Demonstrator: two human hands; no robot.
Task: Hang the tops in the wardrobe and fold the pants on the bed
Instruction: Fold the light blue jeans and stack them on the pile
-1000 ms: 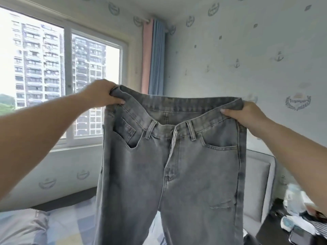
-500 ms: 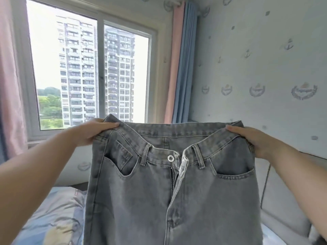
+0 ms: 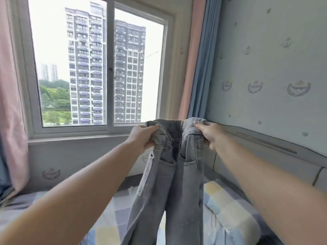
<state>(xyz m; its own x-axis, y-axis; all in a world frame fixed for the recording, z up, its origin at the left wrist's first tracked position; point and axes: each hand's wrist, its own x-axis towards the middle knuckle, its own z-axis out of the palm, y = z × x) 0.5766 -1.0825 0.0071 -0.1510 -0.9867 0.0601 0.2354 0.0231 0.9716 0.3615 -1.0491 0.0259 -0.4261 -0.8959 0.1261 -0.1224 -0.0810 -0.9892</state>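
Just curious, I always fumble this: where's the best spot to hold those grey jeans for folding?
At the waistband, one side in each hand, coming from above. The left hand and right hand grip the two ends of the waistband of the jeans, so the legs hang straight over the bed, side by side, probably ready to lay down.
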